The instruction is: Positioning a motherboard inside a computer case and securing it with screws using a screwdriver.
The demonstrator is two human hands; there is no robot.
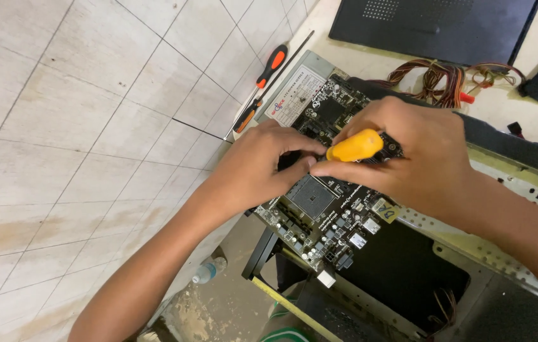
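A black motherboard [338,218] lies across an open metal computer case [503,253]. My right hand [417,161] grips a yellow-handled screwdriver [354,147] pointed down at the board near its square processor socket [310,196]. My left hand [262,164] rests on the board's left side, its fingertips pinched together right beside the screwdriver's tip. What the left fingers pinch is hidden.
An orange-and-black screwdriver [262,85] lies on the table edge beside a grey power supply [297,92]. A bundle of coloured wires [436,79] and a black case panel [433,25] sit at the back. A plastic bottle [208,271] lies on the tiled floor below.
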